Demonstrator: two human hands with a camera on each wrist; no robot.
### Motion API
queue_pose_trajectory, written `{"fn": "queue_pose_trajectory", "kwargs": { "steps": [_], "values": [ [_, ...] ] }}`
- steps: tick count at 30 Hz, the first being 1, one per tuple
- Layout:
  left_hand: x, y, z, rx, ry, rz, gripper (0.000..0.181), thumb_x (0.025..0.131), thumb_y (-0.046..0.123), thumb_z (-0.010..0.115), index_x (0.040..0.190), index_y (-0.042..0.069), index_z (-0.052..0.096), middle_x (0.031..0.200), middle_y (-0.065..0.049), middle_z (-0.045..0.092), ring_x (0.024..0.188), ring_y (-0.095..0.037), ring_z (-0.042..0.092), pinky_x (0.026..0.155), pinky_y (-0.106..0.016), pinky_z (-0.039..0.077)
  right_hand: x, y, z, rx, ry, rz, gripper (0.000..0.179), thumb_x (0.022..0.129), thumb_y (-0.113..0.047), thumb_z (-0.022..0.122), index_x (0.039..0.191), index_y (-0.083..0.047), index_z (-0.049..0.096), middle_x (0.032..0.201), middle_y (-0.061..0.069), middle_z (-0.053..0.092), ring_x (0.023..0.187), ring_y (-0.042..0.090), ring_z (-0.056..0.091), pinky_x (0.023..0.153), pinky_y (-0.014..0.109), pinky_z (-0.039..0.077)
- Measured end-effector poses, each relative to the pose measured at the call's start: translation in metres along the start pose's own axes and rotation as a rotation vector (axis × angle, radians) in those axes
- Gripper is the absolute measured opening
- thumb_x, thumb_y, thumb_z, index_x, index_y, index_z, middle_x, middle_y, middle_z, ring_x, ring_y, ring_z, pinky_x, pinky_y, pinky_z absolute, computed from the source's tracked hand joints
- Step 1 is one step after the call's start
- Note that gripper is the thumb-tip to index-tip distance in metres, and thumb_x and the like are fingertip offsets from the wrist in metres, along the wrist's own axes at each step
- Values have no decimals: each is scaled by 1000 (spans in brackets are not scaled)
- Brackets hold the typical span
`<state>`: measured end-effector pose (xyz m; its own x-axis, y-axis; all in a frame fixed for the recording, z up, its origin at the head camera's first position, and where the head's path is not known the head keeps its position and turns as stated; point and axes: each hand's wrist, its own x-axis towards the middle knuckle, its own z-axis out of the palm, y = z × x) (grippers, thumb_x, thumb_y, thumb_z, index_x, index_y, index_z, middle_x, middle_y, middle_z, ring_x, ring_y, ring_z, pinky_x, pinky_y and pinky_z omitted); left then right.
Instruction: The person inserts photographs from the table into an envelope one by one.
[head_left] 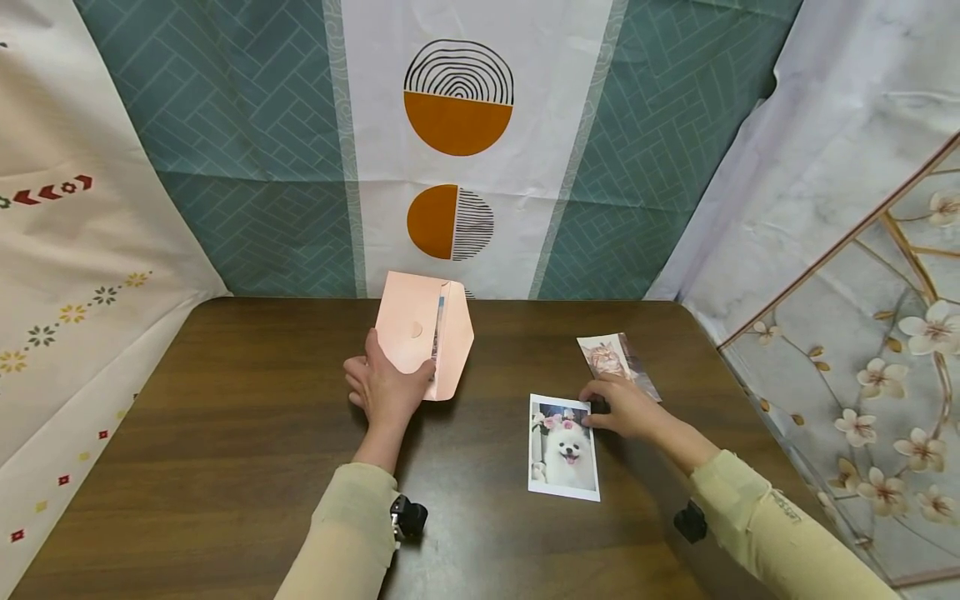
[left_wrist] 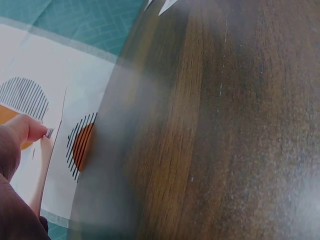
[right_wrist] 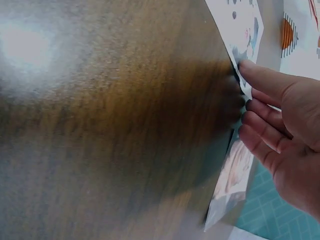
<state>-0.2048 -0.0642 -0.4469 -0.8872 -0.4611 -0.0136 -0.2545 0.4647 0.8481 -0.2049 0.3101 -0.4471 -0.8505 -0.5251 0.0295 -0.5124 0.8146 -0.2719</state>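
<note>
My left hand [head_left: 386, 385] grips the lower edge of a pale pink envelope [head_left: 405, 312], its flap turned open to the right. A thin strip of a picture [head_left: 439, 317] shows in the envelope's opening. At the right, my right hand [head_left: 628, 408] pinches the upper right corner of a white-bordered photo of a fluffy white dog [head_left: 567, 462]. In the right wrist view the thumb lies over that photo's edge [right_wrist: 242, 30]. A second photo, of a cat [head_left: 609, 357], lies behind the right hand, which partly covers it.
The dark wooden table [head_left: 247, 433] ends at a hanging green and white cloth [head_left: 285, 150]. Floral cloth [head_left: 862, 392] borders the right side, and a patterned white cloth [head_left: 67, 275] the left. Each wrist wears a small black camera [head_left: 408, 517].
</note>
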Motion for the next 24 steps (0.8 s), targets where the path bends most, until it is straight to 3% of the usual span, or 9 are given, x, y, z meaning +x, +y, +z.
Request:
{"fn": "queue_pose_trajectory", "kwargs": {
  "steps": [7,14,20,24],
  "values": [
    [0,-1,-1,-1,-6,-3,108,81,34,89,167,11,28,138,-31,33,128,-45,32,98,-61,30,5,0,-2,47,-28,8,30,82,-19,93,99,-8,70,93,0,64,86,16,62,80,41,54],
    [-1,-2,1,-6,1,-1,109,80,35,90,167,12,29,139,-31,33,129,-45,32,98,-61,30,1,-1,1,171,-15,-3,33,83,-9,91,98,-12,62,84,-2,65,77,14,62,70,32,51],
    [-2,-2,2,-7,6,7,109,79,36,90,167,12,28,139,-32,32,129,-45,31,98,-61,29,-3,-4,7,205,23,-26,28,87,-4,87,101,-11,63,83,-5,62,76,9,59,68,29,51],
    [-4,-3,3,-11,5,13,109,79,36,90,167,12,28,140,-32,32,130,-45,31,98,-62,29,-2,-4,6,283,45,1,19,92,-3,82,103,-9,67,85,-7,64,78,6,60,71,29,53]
  ]
}}
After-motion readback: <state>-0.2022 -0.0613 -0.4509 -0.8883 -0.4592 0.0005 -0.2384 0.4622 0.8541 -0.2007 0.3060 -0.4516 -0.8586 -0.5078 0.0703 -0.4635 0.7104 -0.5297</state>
